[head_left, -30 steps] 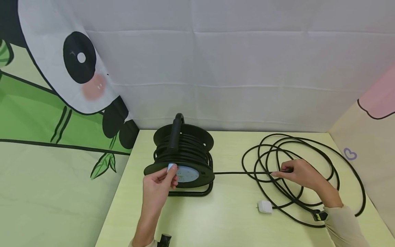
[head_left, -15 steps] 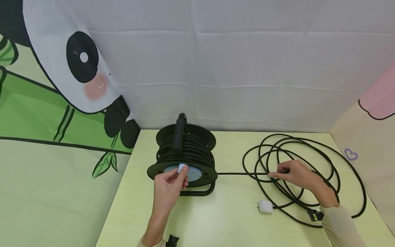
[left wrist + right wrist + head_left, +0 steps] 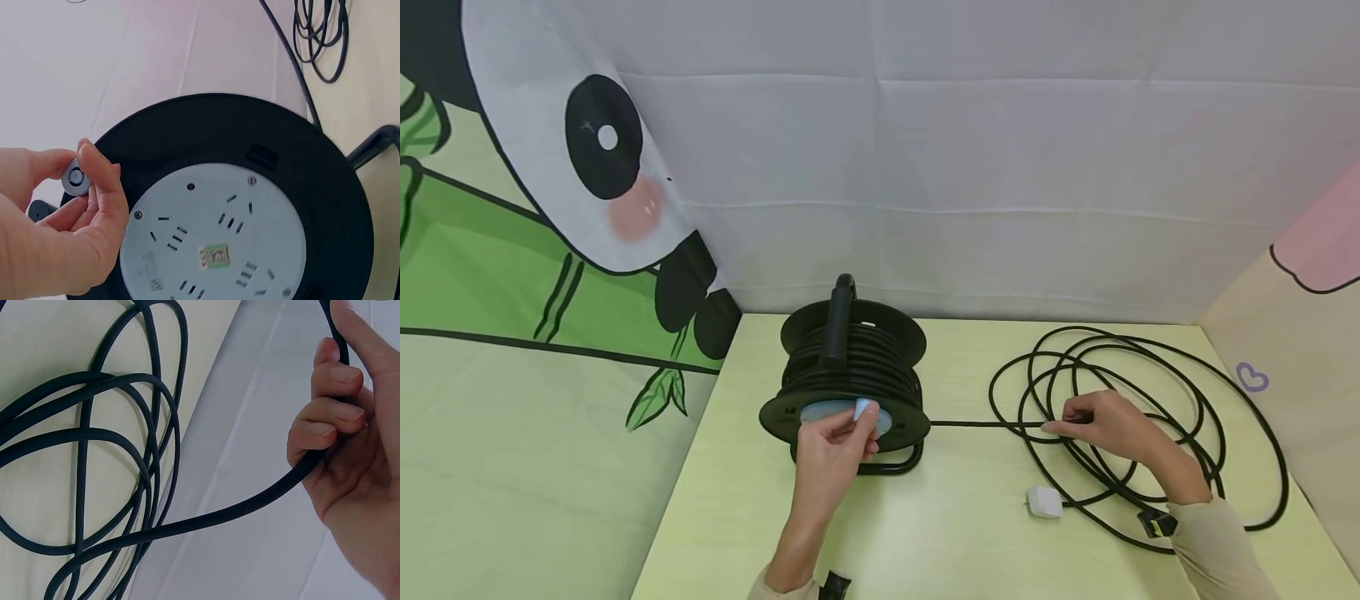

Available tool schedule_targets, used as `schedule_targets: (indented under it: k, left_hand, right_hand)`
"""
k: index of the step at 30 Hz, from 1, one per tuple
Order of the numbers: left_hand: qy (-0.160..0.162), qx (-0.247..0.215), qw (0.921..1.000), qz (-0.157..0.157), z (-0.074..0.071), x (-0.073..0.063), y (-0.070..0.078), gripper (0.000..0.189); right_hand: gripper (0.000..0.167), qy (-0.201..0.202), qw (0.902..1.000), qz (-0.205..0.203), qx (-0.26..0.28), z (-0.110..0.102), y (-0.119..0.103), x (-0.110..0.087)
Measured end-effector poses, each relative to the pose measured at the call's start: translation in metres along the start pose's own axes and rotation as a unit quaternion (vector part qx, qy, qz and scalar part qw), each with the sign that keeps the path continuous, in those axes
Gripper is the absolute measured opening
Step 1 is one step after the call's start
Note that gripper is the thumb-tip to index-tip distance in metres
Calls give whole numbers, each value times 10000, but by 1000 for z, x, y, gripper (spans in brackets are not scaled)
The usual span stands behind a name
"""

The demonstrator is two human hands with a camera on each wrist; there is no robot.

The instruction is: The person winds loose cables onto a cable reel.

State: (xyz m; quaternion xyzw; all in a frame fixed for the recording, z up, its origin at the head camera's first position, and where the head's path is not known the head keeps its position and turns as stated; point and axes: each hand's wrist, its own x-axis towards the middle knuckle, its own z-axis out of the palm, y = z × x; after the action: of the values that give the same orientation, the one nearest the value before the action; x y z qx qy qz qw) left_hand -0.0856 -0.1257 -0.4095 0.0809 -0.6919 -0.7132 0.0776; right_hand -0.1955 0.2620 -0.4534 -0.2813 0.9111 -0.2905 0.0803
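A black cable reel (image 3: 853, 358) stands on the table at centre left, wound with black cable. Its light blue-grey socket face (image 3: 187, 219) fills the lower part of the left wrist view. My left hand (image 3: 831, 454) pinches the small blue-grey winding knob (image 3: 75, 179) on the reel's face between thumb and fingers. From the reel a black cable (image 3: 973, 424) runs straight to the right. My right hand (image 3: 1108, 427) holds this cable above the loose coils; in the right wrist view several fingers (image 3: 337, 378) curl round it.
Loose loops of cable (image 3: 1180, 371) spread over the right side of the table (image 3: 955, 533). A white plug (image 3: 1044, 502) on the cable's end lies in front of them. A white cloth backdrop (image 3: 1000, 192) hangs behind the table's back edge, with a printed panda at left.
My left hand has carried the knob rightward across the reel's face. The right hand has shifted slightly left with the cable.
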Motion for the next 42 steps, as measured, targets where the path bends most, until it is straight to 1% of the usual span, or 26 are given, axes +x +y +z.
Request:
schedule_targets:
  k: [6,10,13,17,20,23,26,30,34,36,39,42]
  left_hand:
    - [-158,-145,9996,-182,10,0,-7,31]
    - [-205,-124,9995,-217,17,-1,-13,33]
    - [-254,-88,9994,-213,22,-2,-18,33]
    - [-358,-31,9988,-330,28,-3,-27,31]
    - [-395,-28,9981,-468,32,-4,-33,28]
    - [-458,-67,9975,-533,35,-4,-39,27]
    - [-537,-121,9970,-550,37,-4,-46,27]
    - [-625,-124,9962,-591,39,-3,-55,27]
    - [-663,-77,9953,-696,40,-3,-64,27]
    - [-663,-52,9949,-763,40,-3,-69,26]
    - [-665,-28,9943,-829,41,-4,-75,26]
    - [-668,-43,9935,-924,40,-4,-83,25]
  right_hand:
    - [32,89,9999,-35,32,2,0,-1]
    - [36,267,9995,-161,7,2,0,0]
    - [36,474,9986,-229,-90,0,0,0]
    - [35,658,9976,-42,-229,-4,0,-1]
    - [37,655,9977,113,-130,-8,0,-2]
    - [40,718,9973,152,-44,-13,1,-5]
    - [39,876,9959,202,-81,-19,3,-9]
    - [35,1167,9927,123,-273,-26,8,-13]
    - [34,1527,9865,-139,-576,-32,14,-18]
    - [33,1635,9835,-217,-748,-34,16,-20]
    - [29,1695,9809,-162,-941,-38,18,-25]
    - [28,1655,9811,51,-997,-41,19,-30]
